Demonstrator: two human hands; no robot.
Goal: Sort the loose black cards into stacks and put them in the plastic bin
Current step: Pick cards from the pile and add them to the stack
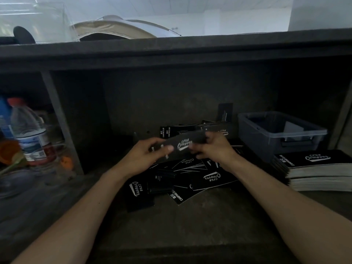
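shelf unit: dark, open-fronted, both hands inside the middle bay. plastic bin sits right of the right fingers and a little beyond them, not touching; contents too dim to read. sorted stack of black cards lies flat in front of the bin, right of the right wrist, white logo face up. loose black cards are scattered directly under and behind both sets of fingers, overlapping at mixed angles, some face up. water bottle stands upright in the next bay, well left of the left fingers. one upright card leans on the back wall beyond the right fingers.

held card is between the two hands, raised above the pile, logo toward the camera, motion-blurred; single card or several, cannot tell. left hand pinches its left end, thumb on the face, fingers curled underneath. right hand grips the right end, fingers curled round the edge.
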